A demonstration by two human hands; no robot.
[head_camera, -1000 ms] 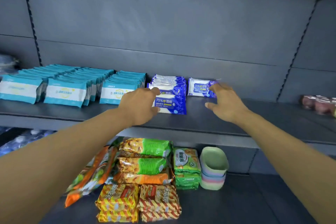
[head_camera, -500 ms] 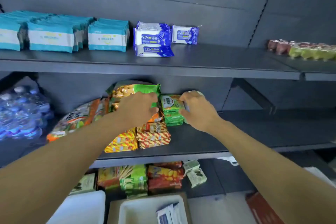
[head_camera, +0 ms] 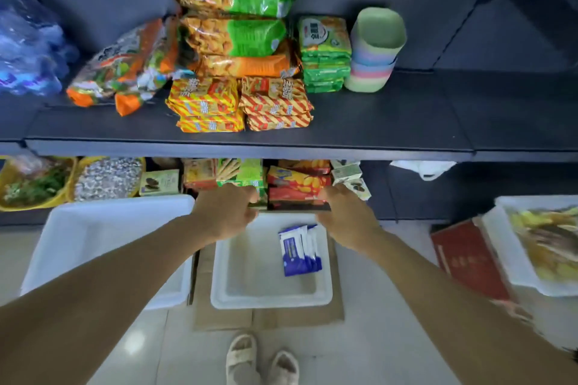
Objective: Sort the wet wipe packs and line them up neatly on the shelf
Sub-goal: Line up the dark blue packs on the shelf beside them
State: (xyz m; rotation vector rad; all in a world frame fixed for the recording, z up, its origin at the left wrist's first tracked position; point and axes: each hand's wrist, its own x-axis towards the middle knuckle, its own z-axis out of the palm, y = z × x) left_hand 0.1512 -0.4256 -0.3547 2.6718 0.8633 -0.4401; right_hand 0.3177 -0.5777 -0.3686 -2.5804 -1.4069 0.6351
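A few blue and white wet wipe packs (head_camera: 301,250) lie together in a white bin (head_camera: 325,297) on the floor, near its right wall. My left hand (head_camera: 226,212) hovers over the bin's far left corner, fingers loosely curled and holding nothing. My right hand (head_camera: 345,216) hovers over the far right corner, just above the packs, also holding nothing. The shelf with the lined-up wipe packs is out of view above.
The dark shelf (head_camera: 391,125) above the bin carries snack bags (head_camera: 237,25), biscuit packs (head_camera: 240,103) and stacked cups (head_camera: 373,50). A larger white bin (head_camera: 103,228) sits left, a red box (head_camera: 466,259) and another bin (head_camera: 500,253) right. My slippers (head_camera: 261,359) stand on the floor.
My view has dropped from the wipe shelf down to the floor bin. Both hands left the blue packs on the shelf and came down over the bin.
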